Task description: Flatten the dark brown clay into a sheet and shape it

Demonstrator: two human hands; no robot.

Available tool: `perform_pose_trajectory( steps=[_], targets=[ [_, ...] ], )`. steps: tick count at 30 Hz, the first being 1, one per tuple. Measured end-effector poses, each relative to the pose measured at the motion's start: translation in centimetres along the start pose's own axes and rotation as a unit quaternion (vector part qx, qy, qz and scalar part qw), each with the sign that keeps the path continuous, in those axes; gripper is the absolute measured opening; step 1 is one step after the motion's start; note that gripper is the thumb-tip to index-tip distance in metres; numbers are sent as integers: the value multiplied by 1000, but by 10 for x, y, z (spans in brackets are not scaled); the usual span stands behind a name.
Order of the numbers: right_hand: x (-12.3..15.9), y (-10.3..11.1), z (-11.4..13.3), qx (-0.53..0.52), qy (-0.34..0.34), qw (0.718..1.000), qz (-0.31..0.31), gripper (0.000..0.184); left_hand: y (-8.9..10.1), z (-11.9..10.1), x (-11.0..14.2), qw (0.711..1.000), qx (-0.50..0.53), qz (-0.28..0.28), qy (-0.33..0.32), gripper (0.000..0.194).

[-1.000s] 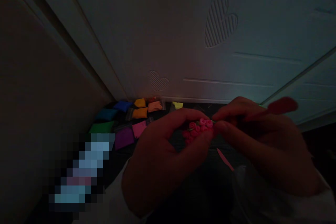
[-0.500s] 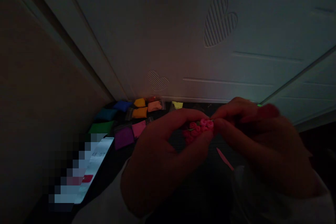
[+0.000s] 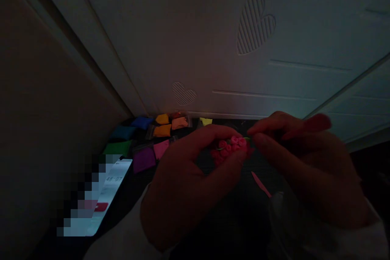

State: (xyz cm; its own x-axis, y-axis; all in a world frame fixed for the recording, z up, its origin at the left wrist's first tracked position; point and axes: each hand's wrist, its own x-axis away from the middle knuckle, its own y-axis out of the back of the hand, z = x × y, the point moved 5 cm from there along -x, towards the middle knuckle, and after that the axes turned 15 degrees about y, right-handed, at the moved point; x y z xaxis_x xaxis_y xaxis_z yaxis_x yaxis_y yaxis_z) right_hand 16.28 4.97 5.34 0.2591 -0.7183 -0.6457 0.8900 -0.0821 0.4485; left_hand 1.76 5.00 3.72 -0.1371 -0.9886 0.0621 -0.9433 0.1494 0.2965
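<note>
Matt, bumpy, clay-like on pink-red rosette cluster (image 3: 233, 144), right of centre | smooth, plastic-looking on pink paddle-ended tool (image 3: 317, 124), right | smooth, glass-like on pale lit rectangular screen (image 3: 111, 195), lower left | matt, ribbed on greyish-white heart relief (image 3: 255, 24), upper right

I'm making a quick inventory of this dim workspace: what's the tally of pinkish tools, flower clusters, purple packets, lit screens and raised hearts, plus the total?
Pinkish tools: 2 (one in the right hand, one lying loose)
Flower cluster: 1 (in the left hand)
Purple packet: 1
Lit screen: 1
Raised hearts: 2
Total: 7
</note>
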Motion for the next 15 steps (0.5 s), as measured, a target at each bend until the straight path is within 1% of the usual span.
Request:
perform_pose_trajectory(
  steps=[6,10,15],
  targets=[
    [0,-3,-2,-1,-14,1000,6,3,-3,5,0,999,-9,-3,-30,20],
    [1,-2,-1,6,-16,1000,0,5,-2,9,1,999,-9,-24,-42,22],
    [0,-2,0,1,-12,1000,12,2,-3,10,1,999,-9,-13,-47,20]
  ],
)
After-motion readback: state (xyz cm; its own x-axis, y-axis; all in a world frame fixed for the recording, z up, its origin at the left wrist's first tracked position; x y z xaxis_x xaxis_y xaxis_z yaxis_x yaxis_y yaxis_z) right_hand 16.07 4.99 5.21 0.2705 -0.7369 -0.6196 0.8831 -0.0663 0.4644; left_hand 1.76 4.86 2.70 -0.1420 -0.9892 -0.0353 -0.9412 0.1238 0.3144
